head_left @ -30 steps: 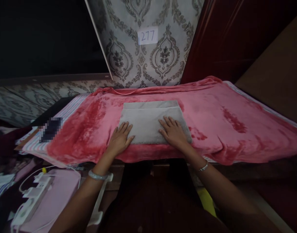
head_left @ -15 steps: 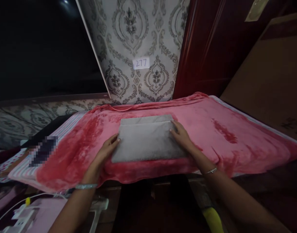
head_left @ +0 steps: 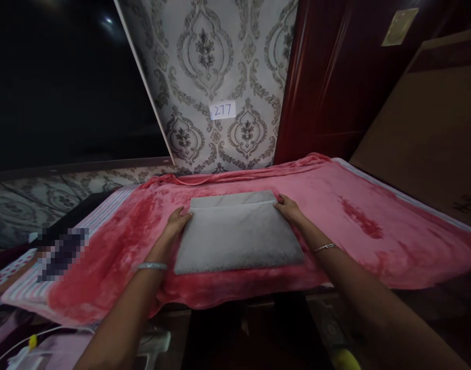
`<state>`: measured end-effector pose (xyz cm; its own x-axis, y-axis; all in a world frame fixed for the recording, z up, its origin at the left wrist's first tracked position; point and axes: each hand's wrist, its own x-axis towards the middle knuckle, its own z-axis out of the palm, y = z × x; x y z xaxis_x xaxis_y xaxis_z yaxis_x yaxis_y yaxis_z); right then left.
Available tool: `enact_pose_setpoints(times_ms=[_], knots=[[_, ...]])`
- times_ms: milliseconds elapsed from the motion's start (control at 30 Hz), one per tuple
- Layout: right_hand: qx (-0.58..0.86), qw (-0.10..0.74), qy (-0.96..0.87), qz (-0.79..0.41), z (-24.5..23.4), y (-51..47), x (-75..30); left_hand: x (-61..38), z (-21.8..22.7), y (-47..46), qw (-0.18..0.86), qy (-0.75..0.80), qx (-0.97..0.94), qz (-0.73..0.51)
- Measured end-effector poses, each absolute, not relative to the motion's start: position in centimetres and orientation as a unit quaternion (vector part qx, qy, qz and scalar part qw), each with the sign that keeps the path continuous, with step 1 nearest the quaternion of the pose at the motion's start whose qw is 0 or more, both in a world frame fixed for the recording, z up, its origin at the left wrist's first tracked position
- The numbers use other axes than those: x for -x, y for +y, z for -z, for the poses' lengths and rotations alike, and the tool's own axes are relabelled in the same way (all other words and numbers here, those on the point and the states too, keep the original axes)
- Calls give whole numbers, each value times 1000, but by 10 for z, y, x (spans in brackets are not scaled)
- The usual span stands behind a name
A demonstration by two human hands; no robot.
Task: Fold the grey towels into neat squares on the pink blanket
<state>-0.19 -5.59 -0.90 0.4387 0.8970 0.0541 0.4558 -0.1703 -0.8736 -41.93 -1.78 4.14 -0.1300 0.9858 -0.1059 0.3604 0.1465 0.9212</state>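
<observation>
A grey towel (head_left: 237, 236), folded into a rectangle, lies flat on a pink fleece blanket (head_left: 354, 226) that covers a table. My left hand (head_left: 176, 223) rests at the towel's far left corner, its fingers curled over the upper layer's edge. My right hand (head_left: 289, 208) is at the far right corner, fingers on the same edge. A lower layer of the towel shows as a paler strip beyond the hands. Each wrist wears a bangle.
Patterned wallpaper with a white label (head_left: 222, 110) reading 277 stands behind the table, next to a dark red door (head_left: 335, 77). A striped cloth (head_left: 100, 198) peeks out at the blanket's left. A white charger and cables (head_left: 23, 354) lie low at the left.
Both hands slid from flat on the towel's near half out to its sides, then up to its far corners. The camera tilted up, so the table sits lower in view.
</observation>
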Motion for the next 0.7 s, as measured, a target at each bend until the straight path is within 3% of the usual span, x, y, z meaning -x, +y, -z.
enact_pose_setpoints(times_ms=[233, 400, 700], knots=[[720, 441, -456, -280, 0, -47, 6, 413, -44, -8, 442, 634, -502, -387], [695, 432, -430, -381, -13, -49, 9, 413, -52, -2, 507, 609, -500, -350], [649, 440, -415, -462, -43, -66, 19, 407, -66, -6, 516, 596, -519, -329]])
